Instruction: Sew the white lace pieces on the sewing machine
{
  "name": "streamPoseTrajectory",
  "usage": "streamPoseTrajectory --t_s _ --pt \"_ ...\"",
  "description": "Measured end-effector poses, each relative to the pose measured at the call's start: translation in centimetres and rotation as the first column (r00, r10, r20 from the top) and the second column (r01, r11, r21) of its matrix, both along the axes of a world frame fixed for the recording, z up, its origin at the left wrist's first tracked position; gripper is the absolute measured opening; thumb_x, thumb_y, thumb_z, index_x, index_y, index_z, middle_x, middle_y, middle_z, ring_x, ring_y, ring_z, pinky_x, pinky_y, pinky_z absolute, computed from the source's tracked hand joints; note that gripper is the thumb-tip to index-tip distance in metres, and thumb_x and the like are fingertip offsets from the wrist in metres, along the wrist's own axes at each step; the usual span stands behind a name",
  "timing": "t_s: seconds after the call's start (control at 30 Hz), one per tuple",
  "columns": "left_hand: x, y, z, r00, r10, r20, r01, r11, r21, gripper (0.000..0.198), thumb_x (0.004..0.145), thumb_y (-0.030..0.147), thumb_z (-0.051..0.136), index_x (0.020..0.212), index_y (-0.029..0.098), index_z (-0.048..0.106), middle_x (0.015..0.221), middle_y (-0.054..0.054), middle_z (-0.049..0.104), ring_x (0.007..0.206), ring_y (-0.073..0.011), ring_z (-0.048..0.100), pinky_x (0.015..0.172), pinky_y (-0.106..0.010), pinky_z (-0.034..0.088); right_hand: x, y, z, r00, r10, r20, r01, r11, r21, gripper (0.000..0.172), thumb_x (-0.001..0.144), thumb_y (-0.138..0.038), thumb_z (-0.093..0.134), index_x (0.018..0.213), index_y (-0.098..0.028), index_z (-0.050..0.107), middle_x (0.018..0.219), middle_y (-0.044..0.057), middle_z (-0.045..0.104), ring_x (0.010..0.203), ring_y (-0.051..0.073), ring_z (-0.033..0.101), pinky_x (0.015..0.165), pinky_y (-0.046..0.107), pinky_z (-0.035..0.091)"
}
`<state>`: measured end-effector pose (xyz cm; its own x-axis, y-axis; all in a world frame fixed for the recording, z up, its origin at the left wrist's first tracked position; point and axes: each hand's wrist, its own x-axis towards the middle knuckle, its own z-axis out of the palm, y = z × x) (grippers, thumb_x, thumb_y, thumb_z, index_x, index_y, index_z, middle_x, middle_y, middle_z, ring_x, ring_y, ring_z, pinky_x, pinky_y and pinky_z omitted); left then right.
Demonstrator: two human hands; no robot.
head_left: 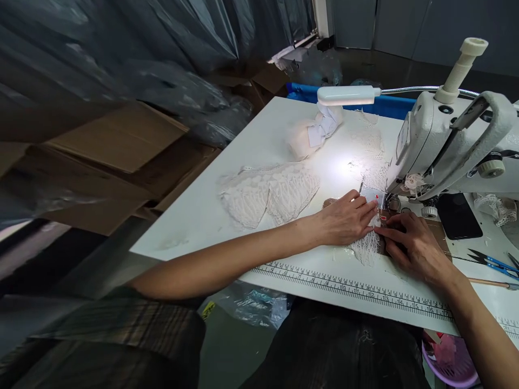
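Note:
A strip of white lace fabric [367, 249] runs under the presser foot of a white sewing machine [421, 135] and hangs toward the table's front edge. My left hand [346, 217] lies over the lace from the left, its fingers together and pressing it down just beside the needle area. From the right, my right hand [416, 243] pinches the lace's edge with thumb and index finger, close to my left fingertips. More lace [375, 175] lies behind the foot under bright light. The needle tip is hard to make out.
White lace pieces [271, 192] and a bundled fabric roll [316, 132] lie left on the white table [194, 232]. A lamp [346, 95] hangs above. Right are a black phone [459, 216], blue-handled snips [497, 263] and a wooden stick [492, 282]. Cardboard boxes [117, 135] stand at left.

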<state>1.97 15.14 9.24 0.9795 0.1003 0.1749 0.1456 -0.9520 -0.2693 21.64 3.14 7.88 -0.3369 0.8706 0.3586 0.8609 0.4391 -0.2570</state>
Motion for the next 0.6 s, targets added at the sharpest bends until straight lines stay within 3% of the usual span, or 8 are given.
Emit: streamPoseTrajectory --t_s 0.3,0.6 --pt "0.7 1.1 -0.1 0.998 0.035 0.051 -0.018 0.953 -0.304 0.044 0.104 0.037 0.034 0.131 0.009 0.055 0.143 -0.017 0.053 0.123 -0.0273 0.054 0.108 -0.047 0.03 0.1 0.4 0.0 0.998 -0.025 -0.051 0.028 0.998 0.063 0.029 0.093 -0.02 0.051 0.113 -0.021 0.072 0.102 0.012 0.064 0.09 0.022 0.061 0.074 0.038 0.055" --pt "0.3 1.3 -0.8 0.995 0.005 0.104 0.031 0.939 -0.344 0.044 0.103 0.035 0.037 0.135 0.008 0.051 0.145 -0.019 0.049 0.129 -0.0297 0.051 0.112 -0.053 0.025 -0.3 0.6 0.2 0.998 -0.049 -0.035 0.051 0.996 0.069 0.029 0.092 -0.019 0.05 0.11 -0.021 0.073 0.098 0.011 0.065 0.088 0.022 0.06 0.075 0.04 0.055"
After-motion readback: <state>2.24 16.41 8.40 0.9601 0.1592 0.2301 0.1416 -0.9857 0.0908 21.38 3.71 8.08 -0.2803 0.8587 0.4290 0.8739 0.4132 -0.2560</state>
